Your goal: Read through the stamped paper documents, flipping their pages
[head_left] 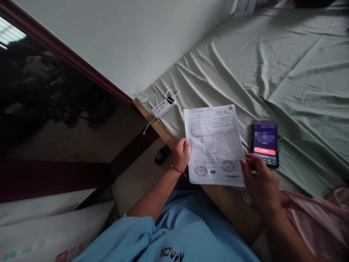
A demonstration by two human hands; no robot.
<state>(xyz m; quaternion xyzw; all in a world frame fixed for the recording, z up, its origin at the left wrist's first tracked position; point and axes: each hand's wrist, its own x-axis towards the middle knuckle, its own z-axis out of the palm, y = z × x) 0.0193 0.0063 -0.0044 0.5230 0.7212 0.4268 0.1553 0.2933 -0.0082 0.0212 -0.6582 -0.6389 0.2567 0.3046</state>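
Note:
My left hand [181, 153] is closed on the left edge of a printed document [212, 143], thumb on top. A red string is around that wrist. The document has lines of text, a small code in its upper corner and two round dark stamps near the bottom. Another sheet edge shows beneath it at the lower right. My right hand [260, 182] is at the document's right edge with fingers curled, seemingly pinching it; the exact contact is partly hidden. Just beyond those fingers, a phone [264, 140] lies on the sheet, its screen lit with a red button and partly blurred.
A wrinkled pale green bedsheet [294, 91] covers the bed, which has a wooden edge [160, 131]. A white power strip [163, 108] with a black plug and white cable lies near the wall. Pink cloth [308, 214] is at lower right. A dark shoe [163, 155] is on the floor.

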